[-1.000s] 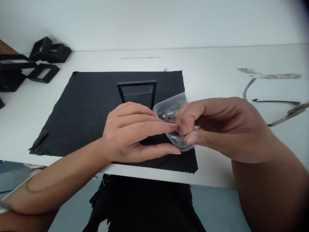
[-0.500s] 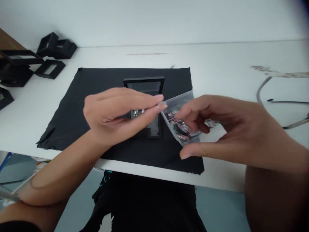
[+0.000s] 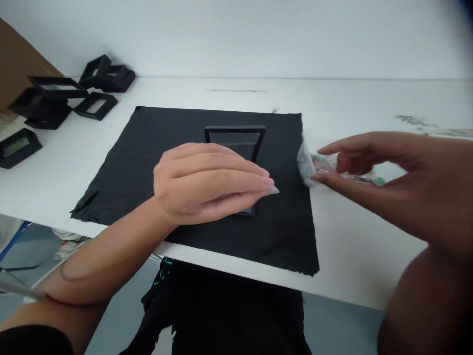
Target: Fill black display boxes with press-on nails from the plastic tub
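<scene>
My left hand [image 3: 214,185] is closed in a pinch above a black frame [image 3: 236,129], which it partly covers. A small pale, translucent corner [image 3: 275,191] sticks out past the fingertips; the rest of that piece is hidden. Off the right side of the black cloth [image 3: 281,236], my right hand [image 3: 377,167] has its thumb and index finger apart. Its thumb tip overlaps the edge of a clear plastic bag [image 3: 305,162]. Pink and green shiny pieces [image 3: 323,161] show between the fingers; whether all lie inside the bag I cannot tell.
Several black box frames [image 3: 59,88] are grouped at the back left of the white table [image 3: 354,256]. A brown panel [image 3: 25,54] stands behind them. Reddish-brown marks [image 3: 236,90] show near the wall. The table's front edge runs close to my body.
My right hand has moved right, out of the bag that my left hand was pinching. The bag is now beside the cloth, and my left hand pinches a small pale piece. The view has shifted slightly.
</scene>
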Demonstrator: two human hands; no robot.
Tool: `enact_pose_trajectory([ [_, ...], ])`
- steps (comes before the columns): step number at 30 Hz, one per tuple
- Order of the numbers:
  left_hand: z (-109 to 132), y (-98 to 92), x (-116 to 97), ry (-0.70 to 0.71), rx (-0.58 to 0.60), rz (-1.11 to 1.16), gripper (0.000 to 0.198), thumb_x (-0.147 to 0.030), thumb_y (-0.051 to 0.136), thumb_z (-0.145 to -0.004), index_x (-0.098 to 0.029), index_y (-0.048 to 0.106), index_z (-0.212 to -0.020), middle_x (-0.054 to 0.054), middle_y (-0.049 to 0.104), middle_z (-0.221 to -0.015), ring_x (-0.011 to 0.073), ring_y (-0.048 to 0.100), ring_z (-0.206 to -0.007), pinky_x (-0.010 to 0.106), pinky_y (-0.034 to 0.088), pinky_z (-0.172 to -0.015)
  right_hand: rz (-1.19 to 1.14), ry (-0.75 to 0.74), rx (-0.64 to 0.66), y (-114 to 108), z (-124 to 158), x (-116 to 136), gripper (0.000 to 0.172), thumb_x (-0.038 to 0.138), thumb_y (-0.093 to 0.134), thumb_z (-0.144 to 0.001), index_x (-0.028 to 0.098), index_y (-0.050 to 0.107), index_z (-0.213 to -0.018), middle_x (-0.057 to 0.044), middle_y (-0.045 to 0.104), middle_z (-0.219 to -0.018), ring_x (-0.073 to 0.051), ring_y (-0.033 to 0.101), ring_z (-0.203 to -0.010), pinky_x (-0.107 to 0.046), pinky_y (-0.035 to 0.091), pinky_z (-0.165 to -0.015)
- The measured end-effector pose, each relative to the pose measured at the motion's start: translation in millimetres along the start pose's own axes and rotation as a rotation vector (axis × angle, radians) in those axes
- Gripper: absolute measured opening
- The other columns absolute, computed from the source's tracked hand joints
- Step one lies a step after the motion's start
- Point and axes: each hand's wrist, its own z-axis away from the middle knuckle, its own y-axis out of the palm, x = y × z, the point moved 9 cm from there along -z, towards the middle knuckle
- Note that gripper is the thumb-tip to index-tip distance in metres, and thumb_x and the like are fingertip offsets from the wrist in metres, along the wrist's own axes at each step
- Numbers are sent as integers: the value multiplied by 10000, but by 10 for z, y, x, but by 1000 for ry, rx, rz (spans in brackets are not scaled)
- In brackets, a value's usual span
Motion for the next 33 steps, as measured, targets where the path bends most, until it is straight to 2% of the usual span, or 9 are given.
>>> enact_pose_trajectory([
  [2, -15, 100, 53, -40, 138, 50, 194, -408, 581, -946, -334, 758, -922, -34, 784, -809, 157, 755, -762, 304, 673, -711, 16, 2, -139, -109, 1, 48, 225, 364, 770, -808, 251, 731, -999, -24, 664, -791, -196, 621, -745, -352, 463, -667],
  [4, -24, 168, 92, -79, 231, 91, 235, -477, 561, -943, -356, 758, -905, -33, 773, -782, 167, 748, -743, 331, 675, -710, -35, -12, -208, -140, 18, 154, 198, 375, 761, -817, 227, 727, -944, -40, 656, -780, -212, 616, -752, -386, 452, -694],
  [7, -49, 185, 107, -105, 262, 134, 270, -524, 553, -934, -372, 756, -840, -36, 764, -759, 162, 742, -719, 325, 667, -684, -274, -54, -217, -85, 62, 350, 108, 309, 781, -809, 266, 708, -877, -25, 664, -775, -197, 593, -711, -396, 439, -665],
  [10, -69, 164, 94, -91, 247, 162, 262, -520, 572, -922, -379, 755, -797, -39, 762, -756, 155, 738, -707, 311, 659, -669, -579, -167, -79, 68, 102, 574, 236, 245, 839, -756, 334, 720, -940, 21, 673, -786, -174, 580, -681, -382, 448, -629],
  [14, -64, 125, 39, -16, 213, 185, 164, -456, 647, -892, -384, 756, -792, -54, 761, -749, 142, 723, -654, 286, 646, -619, -786, -232, 132, 251, 140, 727, 380, 365, 889, -706, 379, 742, -1056, 30, 682, -784, -167, 580, -655, -373, 464, -599],
  [18, -32, 81, -26, 26, 192, 186, 146, -406, 650, -912, -412, 759, -814, -75, 773, -793, 138, 740, -698, 261, 629, -586, -831, -209, 160, 274, 143, 740, 380, 321, 894, -703, 398, 764, -1051, 39, 695, -742, -157, 585, -620, -356, 473, -560],
  [25, 13, 125, -25, -85, 273, 122, 296, -488, 508, -984, -411, 776, -886, -51, 779, -788, 169, 749, -717, 306, 653, -608, -802, -115, 179, 281, 140, 706, 287, 231, 856, -741, 387, 788, -972, 63, 721, -698, -122, 623, -592, -286, 499, -504],
  [28, -11, 65, -113, 31, 197, 92, 285, -420, 537, -984, -398, 771, -822, -68, 778, -769, 150, 746, -679, 265, 646, -571, -826, -86, 236, 318, 142, 703, 284, 219, 863, -732, 356, 786, -968, 72, 718, -695, -97, 621, -586, -251, 509, -509],
  [33, 18, -70, -269, 268, 14, 54, 178, -282, 646, -939, -325, 741, -795, -69, 786, -819, 122, 742, -676, 218, 649, -625, -890, -109, 289, 342, 141, 754, 258, 195, 861, -731, 307, 781, -950, 78, 704, -676, -75, 619, -575, -216, 507, -521],
])
